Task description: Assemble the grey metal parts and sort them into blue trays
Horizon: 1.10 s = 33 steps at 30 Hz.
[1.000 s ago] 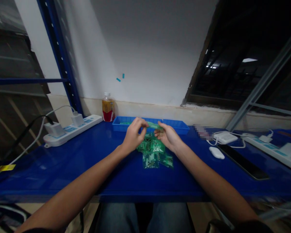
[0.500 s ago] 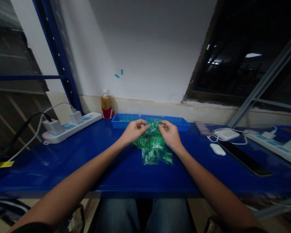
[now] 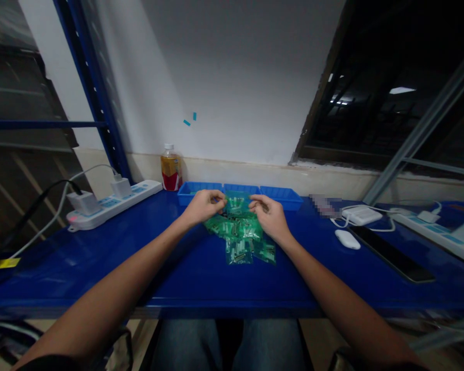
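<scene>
A heap of small green plastic bags (image 3: 240, 236) with little metal parts inside lies on the blue table (image 3: 178, 268). My left hand (image 3: 202, 205) and my right hand (image 3: 268, 214) are both over the far end of the heap, fingers curled in a pinch. Between them they hold one green bag (image 3: 236, 202) by its two edges. Right behind the hands stands a shallow blue tray (image 3: 282, 195) with compartments.
A drink bottle (image 3: 171, 168) stands by the wall left of the tray. A white power strip (image 3: 112, 203) with chargers lies at the left. At the right lie a white case (image 3: 347, 239), a dark phone (image 3: 392, 254), a white charger box (image 3: 361, 215) and another power strip (image 3: 436, 233).
Both hands came down from above the tray to the heap and now pinch one green bag stretched between them. The view shifted slightly.
</scene>
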Each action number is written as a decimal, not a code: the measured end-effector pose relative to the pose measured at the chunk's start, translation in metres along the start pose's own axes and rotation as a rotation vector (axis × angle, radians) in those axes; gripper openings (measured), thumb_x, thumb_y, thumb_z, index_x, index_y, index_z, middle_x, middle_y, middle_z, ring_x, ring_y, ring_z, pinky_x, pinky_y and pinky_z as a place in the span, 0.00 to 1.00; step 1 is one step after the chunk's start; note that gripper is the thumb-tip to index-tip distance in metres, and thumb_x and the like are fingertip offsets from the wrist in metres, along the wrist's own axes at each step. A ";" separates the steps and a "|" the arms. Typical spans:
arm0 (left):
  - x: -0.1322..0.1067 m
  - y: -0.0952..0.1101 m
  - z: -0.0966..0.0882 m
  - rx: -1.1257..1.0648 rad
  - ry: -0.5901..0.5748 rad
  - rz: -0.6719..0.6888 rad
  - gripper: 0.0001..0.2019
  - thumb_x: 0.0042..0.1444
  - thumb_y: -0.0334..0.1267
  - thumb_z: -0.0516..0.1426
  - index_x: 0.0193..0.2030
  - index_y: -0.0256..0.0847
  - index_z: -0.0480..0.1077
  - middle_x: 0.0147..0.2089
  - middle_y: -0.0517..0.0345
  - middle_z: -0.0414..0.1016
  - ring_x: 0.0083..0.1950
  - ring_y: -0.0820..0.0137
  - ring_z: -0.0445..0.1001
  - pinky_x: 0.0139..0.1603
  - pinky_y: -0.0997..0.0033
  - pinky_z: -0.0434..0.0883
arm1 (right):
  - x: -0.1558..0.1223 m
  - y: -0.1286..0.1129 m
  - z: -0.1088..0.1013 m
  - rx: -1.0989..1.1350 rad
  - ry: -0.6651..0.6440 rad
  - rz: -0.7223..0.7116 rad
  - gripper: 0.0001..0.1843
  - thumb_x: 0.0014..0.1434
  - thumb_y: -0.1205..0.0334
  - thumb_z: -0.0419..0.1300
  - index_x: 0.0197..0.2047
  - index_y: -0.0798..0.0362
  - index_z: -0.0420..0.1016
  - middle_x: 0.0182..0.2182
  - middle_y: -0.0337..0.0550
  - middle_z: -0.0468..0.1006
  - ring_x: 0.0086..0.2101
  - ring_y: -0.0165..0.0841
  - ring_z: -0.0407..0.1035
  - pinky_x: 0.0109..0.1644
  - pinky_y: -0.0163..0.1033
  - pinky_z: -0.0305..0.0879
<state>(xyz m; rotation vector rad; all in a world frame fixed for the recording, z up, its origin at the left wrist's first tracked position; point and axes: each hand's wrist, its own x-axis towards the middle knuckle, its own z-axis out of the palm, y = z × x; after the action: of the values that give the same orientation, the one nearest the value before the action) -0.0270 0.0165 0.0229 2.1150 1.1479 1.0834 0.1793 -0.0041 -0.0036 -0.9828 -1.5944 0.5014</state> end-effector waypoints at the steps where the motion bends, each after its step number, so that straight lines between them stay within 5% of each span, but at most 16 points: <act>1: -0.001 0.001 0.001 -0.028 0.027 -0.003 0.09 0.49 0.39 0.54 0.29 0.35 0.70 0.22 0.59 0.72 0.22 0.72 0.72 0.24 0.76 0.66 | 0.000 -0.002 -0.001 0.008 0.001 0.021 0.13 0.51 0.64 0.52 0.38 0.56 0.73 0.27 0.41 0.75 0.27 0.29 0.69 0.33 0.35 0.65; 5: -0.006 0.005 0.005 -0.021 0.131 0.069 0.09 0.50 0.39 0.53 0.31 0.34 0.70 0.25 0.56 0.74 0.24 0.71 0.74 0.26 0.75 0.70 | 0.002 -0.011 -0.001 0.202 -0.035 0.266 0.11 0.55 0.58 0.55 0.34 0.56 0.72 0.21 0.39 0.73 0.21 0.27 0.66 0.26 0.31 0.61; 10: -0.009 0.005 0.009 0.278 0.143 0.290 0.09 0.52 0.35 0.52 0.33 0.34 0.72 0.25 0.55 0.75 0.26 0.74 0.73 0.28 0.77 0.68 | 0.002 -0.020 -0.001 0.546 -0.178 0.652 0.29 0.61 0.42 0.44 0.31 0.59 0.71 0.19 0.46 0.73 0.19 0.28 0.67 0.23 0.32 0.61; 14: -0.010 0.001 0.011 0.512 0.098 0.523 0.11 0.53 0.32 0.50 0.38 0.35 0.73 0.27 0.56 0.76 0.26 0.74 0.72 0.30 0.77 0.68 | 0.002 -0.021 -0.004 0.645 -0.207 0.762 0.27 0.62 0.47 0.45 0.30 0.61 0.71 0.18 0.47 0.74 0.18 0.28 0.68 0.21 0.30 0.61; 18: -0.009 0.003 0.008 0.620 0.037 0.654 0.12 0.55 0.31 0.49 0.41 0.36 0.72 0.32 0.54 0.77 0.32 0.72 0.74 0.34 0.74 0.69 | 0.004 -0.021 -0.008 0.638 -0.169 0.769 0.12 0.59 0.65 0.51 0.30 0.60 0.71 0.17 0.42 0.74 0.17 0.25 0.67 0.20 0.28 0.59; 21: -0.010 0.007 0.009 0.610 -0.014 0.672 0.12 0.58 0.31 0.49 0.43 0.37 0.72 0.37 0.52 0.77 0.37 0.70 0.75 0.39 0.71 0.70 | 0.003 -0.024 -0.007 0.612 -0.215 0.786 0.18 0.61 0.55 0.49 0.31 0.60 0.71 0.19 0.45 0.75 0.20 0.28 0.69 0.22 0.30 0.62; 24: -0.012 0.007 0.015 0.532 -0.088 0.621 0.13 0.58 0.31 0.48 0.45 0.38 0.71 0.40 0.52 0.77 0.40 0.70 0.74 0.41 0.70 0.70 | 0.000 -0.026 0.000 0.432 -0.239 0.693 0.20 0.58 0.48 0.54 0.32 0.59 0.71 0.21 0.44 0.75 0.22 0.28 0.70 0.23 0.30 0.64; 29: -0.013 0.000 0.026 0.386 -0.210 0.486 0.11 0.56 0.29 0.49 0.42 0.37 0.70 0.37 0.52 0.75 0.38 0.70 0.73 0.39 0.71 0.68 | -0.007 -0.024 0.008 0.183 -0.306 0.417 0.09 0.52 0.59 0.62 0.34 0.55 0.72 0.22 0.37 0.71 0.24 0.25 0.66 0.27 0.30 0.63; 33: -0.013 -0.001 0.024 0.258 -0.165 0.383 0.11 0.54 0.32 0.52 0.45 0.39 0.69 0.38 0.54 0.75 0.38 0.70 0.72 0.39 0.72 0.66 | -0.012 -0.021 0.007 0.199 -0.425 0.294 0.20 0.47 0.64 0.64 0.45 0.53 0.68 0.32 0.39 0.73 0.31 0.28 0.69 0.35 0.34 0.67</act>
<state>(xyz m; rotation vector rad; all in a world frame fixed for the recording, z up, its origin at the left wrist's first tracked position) -0.0117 0.0048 0.0034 2.6509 0.8624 0.9324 0.1660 -0.0244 0.0029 -1.0064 -1.7345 1.1102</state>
